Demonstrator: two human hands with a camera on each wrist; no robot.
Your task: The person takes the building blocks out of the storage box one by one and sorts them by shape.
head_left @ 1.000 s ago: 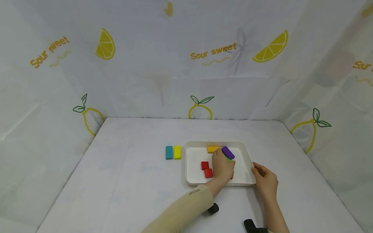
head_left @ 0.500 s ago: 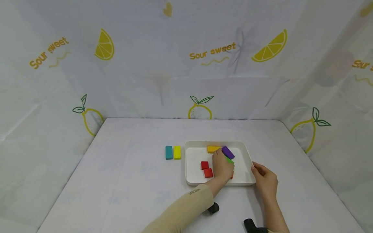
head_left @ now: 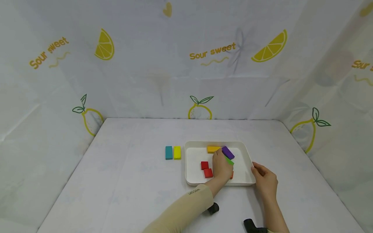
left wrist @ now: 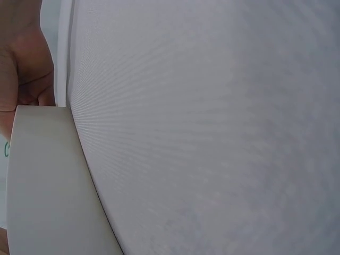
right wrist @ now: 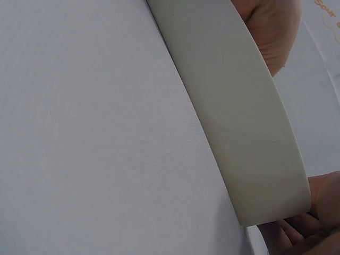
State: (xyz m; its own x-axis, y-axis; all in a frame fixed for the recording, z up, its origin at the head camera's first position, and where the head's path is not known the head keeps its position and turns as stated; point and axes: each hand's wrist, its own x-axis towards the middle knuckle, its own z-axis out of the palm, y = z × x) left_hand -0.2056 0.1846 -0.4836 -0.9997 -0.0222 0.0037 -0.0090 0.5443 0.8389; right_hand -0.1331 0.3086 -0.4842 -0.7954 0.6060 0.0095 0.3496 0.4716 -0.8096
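Observation:
A shallow white tray (head_left: 192,161) stands on the table with coloured blocks in it. My left hand (head_left: 222,166) reaches into its middle, fingers curled down over a green block (head_left: 229,160), partly hidden by the hand. Just beyond the fingers lie a purple block (head_left: 228,152) and an orange-yellow block (head_left: 213,149). Two red blocks (head_left: 208,173) sit left of that hand, and an orange-red block (head_left: 232,175) peeks out at its right. My right hand (head_left: 266,183) pinches the tray's right side near the front corner; the right wrist view shows its fingers (right wrist: 297,228) at that corner.
A teal block (head_left: 169,152) and a yellow block (head_left: 177,152) lie side by side on the white table (head_left: 122,181), left of the tray. A white curtain (head_left: 140,64) with lemon prints hangs behind and at both sides.
The left thumb has drawn back slightly, and a little more of the green block shows. My right hand and the tray stay in place.

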